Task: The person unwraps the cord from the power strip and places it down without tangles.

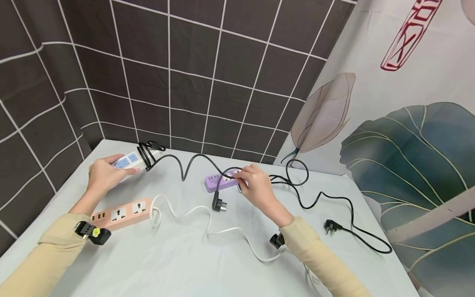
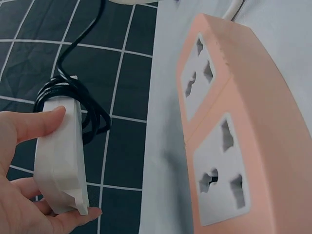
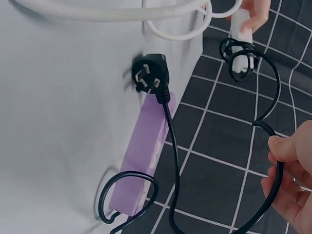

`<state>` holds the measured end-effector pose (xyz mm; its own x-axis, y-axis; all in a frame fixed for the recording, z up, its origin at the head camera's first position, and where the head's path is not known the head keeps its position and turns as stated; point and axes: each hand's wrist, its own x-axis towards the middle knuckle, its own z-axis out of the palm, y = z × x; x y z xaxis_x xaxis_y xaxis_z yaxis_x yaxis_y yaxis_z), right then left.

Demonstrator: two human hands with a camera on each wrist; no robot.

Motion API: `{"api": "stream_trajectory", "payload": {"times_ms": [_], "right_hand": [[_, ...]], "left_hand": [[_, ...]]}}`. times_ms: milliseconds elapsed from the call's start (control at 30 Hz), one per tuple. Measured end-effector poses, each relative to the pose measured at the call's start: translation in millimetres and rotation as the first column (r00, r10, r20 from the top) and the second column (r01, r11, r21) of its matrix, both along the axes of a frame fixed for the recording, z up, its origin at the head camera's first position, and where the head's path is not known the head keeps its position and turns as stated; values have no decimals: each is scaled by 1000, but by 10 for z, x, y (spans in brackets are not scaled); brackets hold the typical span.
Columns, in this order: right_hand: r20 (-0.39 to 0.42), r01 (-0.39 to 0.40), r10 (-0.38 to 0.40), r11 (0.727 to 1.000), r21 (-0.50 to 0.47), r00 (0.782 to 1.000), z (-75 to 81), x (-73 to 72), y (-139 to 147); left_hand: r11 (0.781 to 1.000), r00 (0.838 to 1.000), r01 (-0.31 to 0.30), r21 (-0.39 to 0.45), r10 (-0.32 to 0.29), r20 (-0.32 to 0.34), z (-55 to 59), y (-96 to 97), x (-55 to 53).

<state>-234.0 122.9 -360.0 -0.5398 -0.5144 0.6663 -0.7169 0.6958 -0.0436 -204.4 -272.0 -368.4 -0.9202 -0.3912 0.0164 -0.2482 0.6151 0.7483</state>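
My left hand (image 1: 106, 175) grips a white power strip (image 1: 129, 160) with blue socket faces, at the back left of the table. Loops of its black cord (image 2: 80, 95) are wound round the strip's far end. Between thumb and fingers, my right hand (image 1: 257, 186) pinches the same cord (image 3: 276, 183) farther along. From there the cord's end hangs down to a black three-pin plug (image 1: 219, 203). Behind the right hand lies a purple power strip (image 1: 212, 184), partly hidden by the hand and cord.
Nearer the left forearm sits a peach power strip (image 1: 128, 215), its white cord (image 1: 226, 232) running right across the table (image 1: 178, 264). A second black plug (image 1: 331, 226) and its looped cord lie on the right. Dark gridded cloth (image 1: 193, 82) hangs behind.
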Motion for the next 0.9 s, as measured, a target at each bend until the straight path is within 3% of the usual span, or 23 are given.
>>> {"api": "stream_trajectory", "payload": {"times_ms": [533, 900], "right_hand": [[-27, 17, -16, 999, 35, 1000, -91, 18, -106], [36, 31, -33, 998, 48, 999, -88, -12, -190]], "left_hand": [[999, 999, 35, 19, -35, 14, 76, 137, 25], [998, 998, 65, 21, -65, 22, 124, 213, 55]]}}
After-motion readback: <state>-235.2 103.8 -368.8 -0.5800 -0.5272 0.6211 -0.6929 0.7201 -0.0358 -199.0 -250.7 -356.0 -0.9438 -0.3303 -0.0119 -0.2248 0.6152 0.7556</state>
